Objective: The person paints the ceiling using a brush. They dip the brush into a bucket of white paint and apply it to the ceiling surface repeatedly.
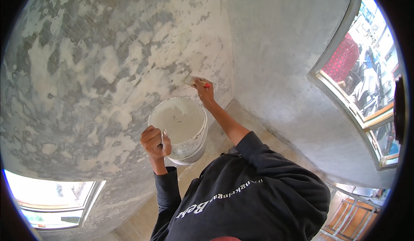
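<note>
1. White and smeared, the bucket (197, 145) is just right of the left hand (154, 142), which is clenched on its near-left edge; its round mouth faces up, and its long axis runs from there toward the lower edge of the view, slightly rightward.
2. Beyond the bucket's far rim, the right hand (204, 92) pinches a flat-bladed tool (190, 80); the pale blade points left at the patchy wall, the red end sticks out right of the fingers, and the long axis lies nearly crosswise, dipping rightward.
3. Left of the left hand spreads the patchy wall (86, 73), grey under whitish smears, with a bright window (54, 195) low down.
4. The bucket's mouth stands between the two hands, below the blade; pale material (181, 116) with dark flecks shows inside.
5. Right of the right hand are a smoother grey wall (276, 47), then a larger window (371, 55); lower down, toward the far right, is a metal frame (351, 217).
6. The left fist hides whether it grips rim or handle; a whitish streak beside its thumb is unclear. The right fingers cover the tool's middle, and blade contact is hard to judge. The dark top (241, 193) blocks much floor; the round lens edge cuts both windows.
</note>
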Action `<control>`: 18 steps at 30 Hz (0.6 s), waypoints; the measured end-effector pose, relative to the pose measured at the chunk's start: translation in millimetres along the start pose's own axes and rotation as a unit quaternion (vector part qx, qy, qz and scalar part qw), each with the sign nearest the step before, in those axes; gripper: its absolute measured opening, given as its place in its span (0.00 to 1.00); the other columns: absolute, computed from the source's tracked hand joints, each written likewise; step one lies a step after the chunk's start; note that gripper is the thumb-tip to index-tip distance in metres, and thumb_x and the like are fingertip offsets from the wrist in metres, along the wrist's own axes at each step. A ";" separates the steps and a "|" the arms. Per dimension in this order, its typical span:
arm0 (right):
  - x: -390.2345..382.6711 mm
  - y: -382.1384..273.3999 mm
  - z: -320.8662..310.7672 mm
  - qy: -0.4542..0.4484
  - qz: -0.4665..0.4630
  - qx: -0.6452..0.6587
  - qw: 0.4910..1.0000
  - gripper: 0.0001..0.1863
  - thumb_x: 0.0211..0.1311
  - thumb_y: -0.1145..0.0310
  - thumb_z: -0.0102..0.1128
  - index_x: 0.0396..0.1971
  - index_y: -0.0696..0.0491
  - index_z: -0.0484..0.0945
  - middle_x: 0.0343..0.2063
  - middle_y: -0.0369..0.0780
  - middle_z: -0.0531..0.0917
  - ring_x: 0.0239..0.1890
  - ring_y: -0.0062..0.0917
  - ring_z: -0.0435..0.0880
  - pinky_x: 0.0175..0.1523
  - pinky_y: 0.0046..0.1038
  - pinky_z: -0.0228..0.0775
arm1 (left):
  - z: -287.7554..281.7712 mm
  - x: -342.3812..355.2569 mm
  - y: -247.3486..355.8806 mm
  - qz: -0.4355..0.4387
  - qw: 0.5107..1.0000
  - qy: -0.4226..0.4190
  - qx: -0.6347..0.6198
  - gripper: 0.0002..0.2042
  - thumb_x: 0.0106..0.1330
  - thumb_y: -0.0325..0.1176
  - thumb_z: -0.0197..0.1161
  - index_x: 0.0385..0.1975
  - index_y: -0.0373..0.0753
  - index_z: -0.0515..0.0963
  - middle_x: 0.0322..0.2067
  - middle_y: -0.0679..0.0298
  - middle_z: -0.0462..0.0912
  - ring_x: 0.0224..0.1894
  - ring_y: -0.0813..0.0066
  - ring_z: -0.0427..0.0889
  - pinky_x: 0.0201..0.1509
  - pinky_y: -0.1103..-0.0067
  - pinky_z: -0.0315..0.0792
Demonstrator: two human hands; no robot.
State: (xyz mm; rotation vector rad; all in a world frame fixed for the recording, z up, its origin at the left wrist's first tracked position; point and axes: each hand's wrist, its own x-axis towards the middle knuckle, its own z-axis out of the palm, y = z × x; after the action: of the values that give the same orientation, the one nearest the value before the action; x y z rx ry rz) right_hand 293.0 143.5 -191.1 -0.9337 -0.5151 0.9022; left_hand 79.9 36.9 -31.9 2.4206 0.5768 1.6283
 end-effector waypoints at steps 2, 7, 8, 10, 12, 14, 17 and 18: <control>6.0 -14.7 15.9 -0.028 -0.025 0.012 0.999 0.16 0.65 0.67 0.57 0.41 0.67 0.78 0.37 0.44 0.81 0.40 0.24 0.82 0.49 0.23 0.78 | 0.7 0.6 -0.5 0.002 1.000 0.004 0.001 0.11 0.42 0.23 0.56 0.05 0.36 0.62 0.07 0.67 0.59 0.09 0.72 0.50 0.16 0.78 0.50; -6.0 -64.6 42.0 -0.068 -0.044 0.129 0.988 0.16 0.65 0.67 0.58 0.42 0.68 0.77 0.39 0.44 0.81 0.42 0.25 0.81 0.54 0.25 0.77 | -4.6 -2.9 -2.5 -0.002 1.000 0.003 0.007 0.11 0.43 0.24 0.56 0.05 0.36 0.63 0.07 0.67 0.60 0.09 0.72 0.51 0.16 0.78 0.50; -9.3 -76.4 45.4 -0.071 -0.057 0.144 0.985 0.16 0.66 0.67 0.57 0.41 0.68 0.77 0.39 0.43 0.80 0.41 0.24 0.81 0.53 0.25 0.77 | -7.2 -4.1 -4.3 0.000 1.000 0.001 0.012 0.11 0.43 0.24 0.57 0.05 0.36 0.63 0.07 0.67 0.60 0.09 0.72 0.51 0.16 0.78 0.50; -12.7 -101.4 45.0 -0.069 -0.084 0.179 0.978 0.16 0.67 0.67 0.56 0.40 0.67 0.78 0.38 0.42 0.80 0.39 0.21 0.80 0.52 0.24 0.77 | -5.7 -0.9 -3.9 0.004 1.000 -0.006 0.014 0.12 0.44 0.25 0.57 0.05 0.36 0.63 0.07 0.66 0.60 0.09 0.72 0.52 0.17 0.78 0.51; -11.0 -109.0 40.7 -0.063 -0.078 0.197 0.975 0.16 0.67 0.67 0.56 0.40 0.67 0.78 0.38 0.43 0.80 0.40 0.22 0.80 0.53 0.25 0.77 | -2.7 3.6 -2.4 0.004 1.000 -0.007 0.011 0.12 0.44 0.25 0.57 0.05 0.36 0.63 0.07 0.66 0.60 0.09 0.72 0.52 0.17 0.78 0.51; -11.7 -106.3 40.4 -0.063 -0.073 0.206 0.974 0.15 0.67 0.67 0.56 0.40 0.68 0.78 0.38 0.44 0.81 0.40 0.22 0.81 0.52 0.25 0.77 | -5.0 2.2 -3.3 0.005 1.000 -0.004 0.012 0.13 0.45 0.26 0.58 0.05 0.36 0.63 0.07 0.66 0.60 0.09 0.71 0.53 0.17 0.78 0.52; 4.2 -47.2 21.1 -0.071 -0.081 0.095 0.990 0.16 0.67 0.67 0.56 0.41 0.69 0.76 0.40 0.44 0.80 0.44 0.25 0.81 0.56 0.27 0.77 | -1.4 2.0 -4.2 0.005 1.000 0.003 0.006 0.13 0.45 0.26 0.58 0.05 0.36 0.63 0.07 0.66 0.59 0.09 0.71 0.52 0.17 0.78 0.52; 3.9 -30.0 17.7 -0.067 -0.079 0.103 0.989 0.16 0.67 0.68 0.56 0.40 0.69 0.76 0.40 0.44 0.80 0.43 0.25 0.81 0.55 0.27 0.77 | -2.3 -0.4 -5.2 0.001 1.000 0.007 0.007 0.13 0.45 0.26 0.58 0.05 0.37 0.62 0.07 0.66 0.58 0.09 0.71 0.52 0.17 0.78 0.51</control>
State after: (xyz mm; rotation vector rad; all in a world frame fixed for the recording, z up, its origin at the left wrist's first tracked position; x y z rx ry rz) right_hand 295.3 146.3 -156.3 -0.6390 -0.5908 0.8597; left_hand 76.5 41.3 -33.1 2.4230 0.5906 1.6491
